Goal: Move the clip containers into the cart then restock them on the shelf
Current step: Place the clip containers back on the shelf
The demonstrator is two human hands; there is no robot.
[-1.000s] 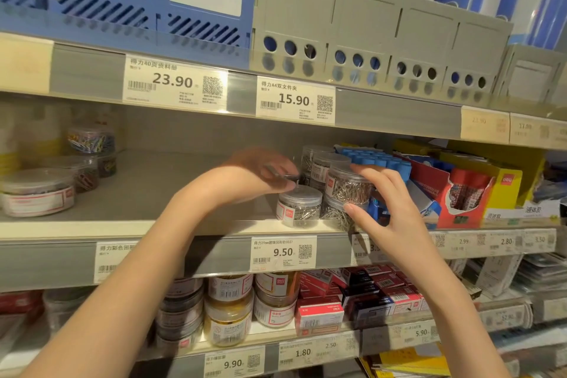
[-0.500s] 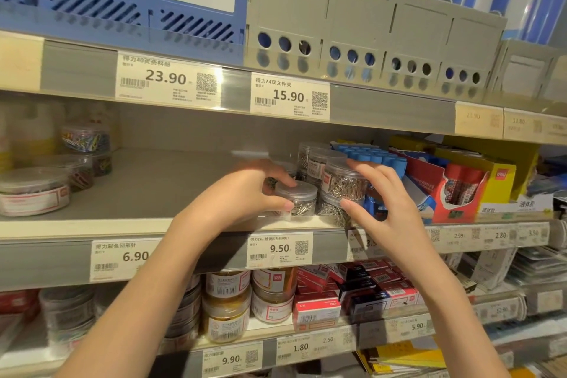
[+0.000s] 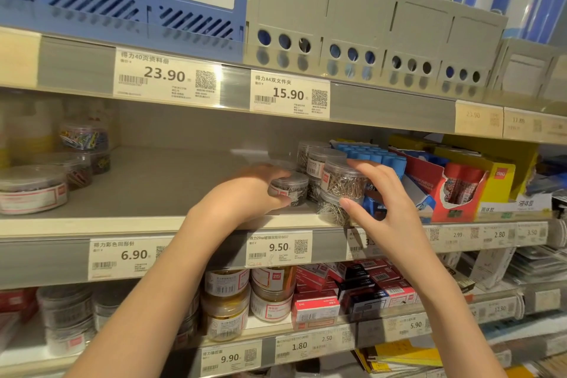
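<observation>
Up on the grey middle shelf [image 3: 147, 193], the left hand [image 3: 245, 193] is clamped round a small clear round clip container [image 3: 290, 189] above the "9.50" price tag [image 3: 277, 247]; the right hand [image 3: 383, 202], fingers spread apart, touches the stacked clear clip tubs [image 3: 343, 184], with blue-capped glue sticks [image 3: 372, 155] just right.

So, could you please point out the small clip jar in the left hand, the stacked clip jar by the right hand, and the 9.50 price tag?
small clip jar [image 3: 290, 189], head view, clear side wall
stacked clip jar [image 3: 345, 181], head view, front wall
9.50 price tag [image 3: 278, 247], head view, printed price
</observation>
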